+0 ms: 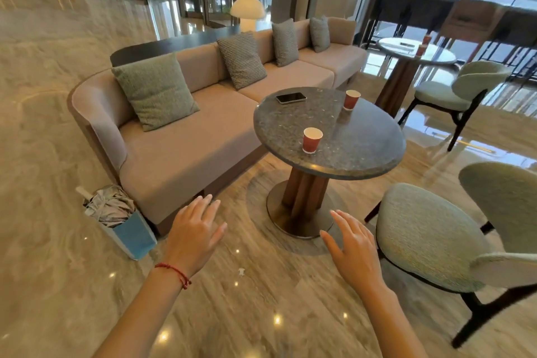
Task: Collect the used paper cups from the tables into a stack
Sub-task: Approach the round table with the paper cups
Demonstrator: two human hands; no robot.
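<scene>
approaching the round stone worktop point(363, 154), the person has both hands out in front and low, over the marble floor, with nothing in either. the left hand point(193, 229) has its fingers spread and relaxed, a red cord at the wrist; the right hand point(353, 244) is likewise wide and empty. so this looks like the very start: no cup gathered yet, no stack begun.

the near cup point(312, 140) stands upright toward the front of the worktop, mouth up, its long axis vertical, tapering down to the base. the far cup point(351, 99) stands the same way near the back edge, well apart from it, with a phone point(291, 97) lying flat off to its left. what seem to be more red cups sit on the farther table point(418, 51), too small to be sure of.

the next move, i'd judge, calls for closing in and taking the near cup round its wall, kept upright in case any drink is left, then nesting it with the far one.
</scene>
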